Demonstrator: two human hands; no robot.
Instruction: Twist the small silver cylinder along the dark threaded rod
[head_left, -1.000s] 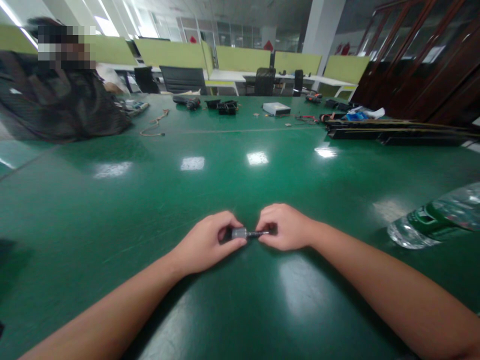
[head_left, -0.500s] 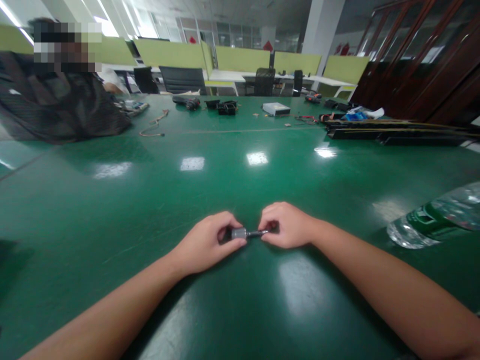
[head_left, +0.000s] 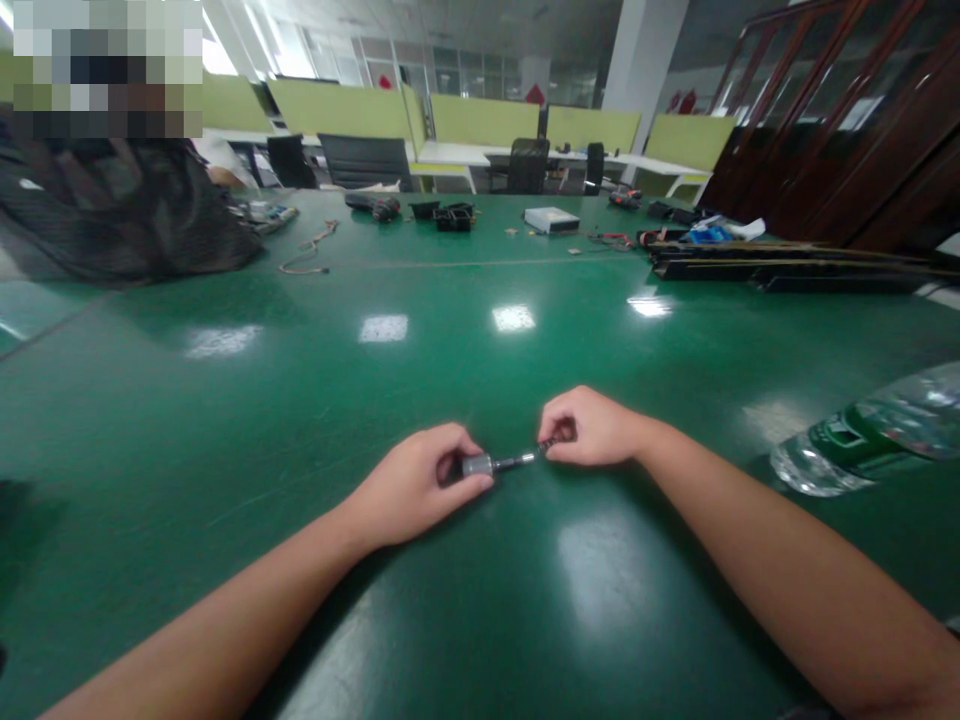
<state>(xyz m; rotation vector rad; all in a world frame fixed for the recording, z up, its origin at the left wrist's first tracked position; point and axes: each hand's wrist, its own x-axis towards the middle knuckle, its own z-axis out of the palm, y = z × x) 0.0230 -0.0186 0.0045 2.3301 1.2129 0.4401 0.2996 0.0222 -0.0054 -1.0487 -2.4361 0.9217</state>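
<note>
My left hand point(head_left: 409, 485) rests on the green table point(head_left: 450, 370), thumb and fingers pinched round a grey cylinder with a thin metal shaft point(head_left: 478, 466). The shaft points right and ends in a bright silver tip. Just beyond that tip is my right hand point(head_left: 596, 428), its fingers closed on a small dark, ridged piece point(head_left: 548, 444). The near end of this piece is close to the shaft tip; I cannot tell whether they touch. The rest of it is hidden in the fingers.
A clear plastic bottle with a green label point(head_left: 862, 440) lies at the right. Far left stands a dark bag point(head_left: 150, 215), with a person behind it. Along the back are a cable point(head_left: 307, 250), black parts point(head_left: 454, 216), a white box point(head_left: 551, 219) and long black strips point(head_left: 750, 262).
My right hand has moved right and slightly away from me, off the shaft, exposing the silver tip and the dark ridged piece. My left hand has stayed in place.
</note>
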